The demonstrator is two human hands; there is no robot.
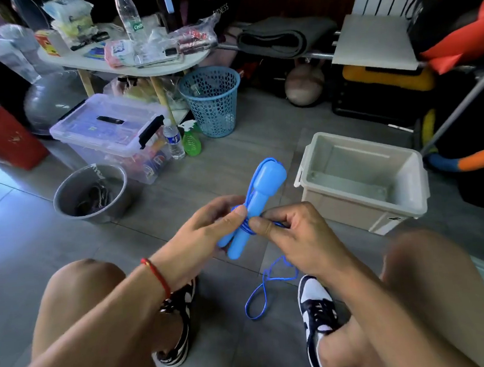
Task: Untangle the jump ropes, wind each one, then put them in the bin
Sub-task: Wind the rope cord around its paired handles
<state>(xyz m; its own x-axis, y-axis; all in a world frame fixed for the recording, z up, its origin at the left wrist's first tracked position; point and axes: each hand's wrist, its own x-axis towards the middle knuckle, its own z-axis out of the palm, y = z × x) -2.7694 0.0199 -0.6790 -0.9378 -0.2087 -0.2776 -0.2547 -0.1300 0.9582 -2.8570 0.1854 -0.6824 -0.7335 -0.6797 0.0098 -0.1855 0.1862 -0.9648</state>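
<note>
Gripping the blue jump rope handles (pixel 254 208) in our left hand (pixel 209 230), fingers curled round them, we pinch the blue cord (pixel 268 283) with our right hand (pixel 292 231); left of the empty beige bin (pixel 367 219), cord trailing floorward.

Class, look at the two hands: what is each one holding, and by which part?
The left hand grips the blue jump rope handles around their middle; the right hand pinches the blue cord beside them.

Smooth blue plastic handles (pixel 261 195)
</note>
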